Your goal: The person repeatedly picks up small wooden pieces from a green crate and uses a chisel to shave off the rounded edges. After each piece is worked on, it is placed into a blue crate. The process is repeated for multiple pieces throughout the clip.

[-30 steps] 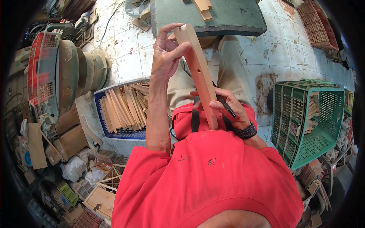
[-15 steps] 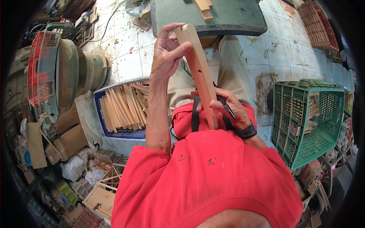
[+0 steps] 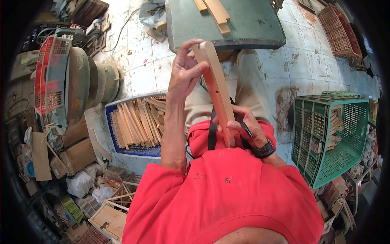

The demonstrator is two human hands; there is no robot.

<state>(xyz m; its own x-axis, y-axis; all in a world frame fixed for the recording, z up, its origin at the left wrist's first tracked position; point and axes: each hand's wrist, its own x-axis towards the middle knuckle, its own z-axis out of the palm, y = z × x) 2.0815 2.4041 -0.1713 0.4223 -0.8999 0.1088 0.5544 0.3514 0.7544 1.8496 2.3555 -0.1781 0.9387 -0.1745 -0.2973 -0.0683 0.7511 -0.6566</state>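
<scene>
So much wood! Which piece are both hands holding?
The wooden bar with the dark round hole: the left hand grips its far end, the right hand its near part. Other pieces lie on the green table or in the blue crate.

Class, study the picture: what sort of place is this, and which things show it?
Most likely a woodworking shop: a long piece of wood with a hole is being held, a blue basket holds many wooden strips, and more cut wood lies on a green table.
</scene>
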